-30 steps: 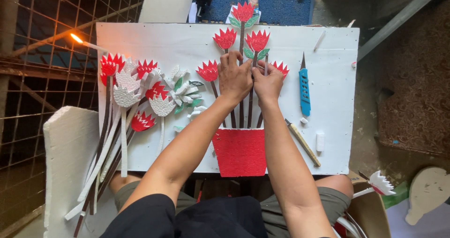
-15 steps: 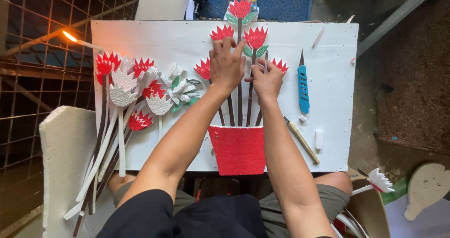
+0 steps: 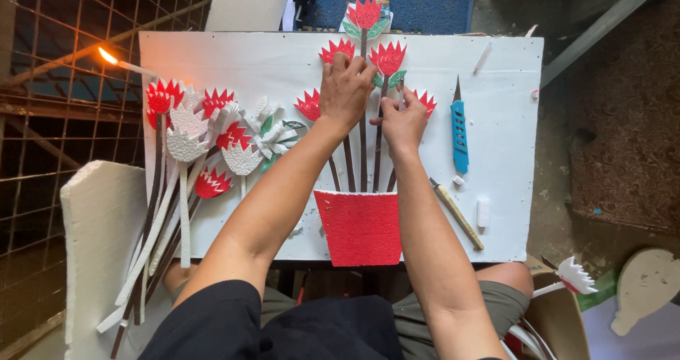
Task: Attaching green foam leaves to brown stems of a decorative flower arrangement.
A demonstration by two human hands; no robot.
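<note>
I see a board (image 3: 227, 55) lying across my lap. Near its front edge sits a pot shape (image 3: 360, 227), with stems (image 3: 363, 154) rising from it toward the far edge. My left hand (image 3: 346, 89) and right hand (image 3: 402, 122) rest on those stems. Loose flowers (image 3: 198, 140) lie left of them; a knife (image 3: 460, 127) and a stick (image 3: 457, 213) lie right.

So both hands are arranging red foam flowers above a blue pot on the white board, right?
Not quite: the pot is red, not blue, as the head view shows. The left hand and right hand do rest on the red flowers on the white board.
</note>
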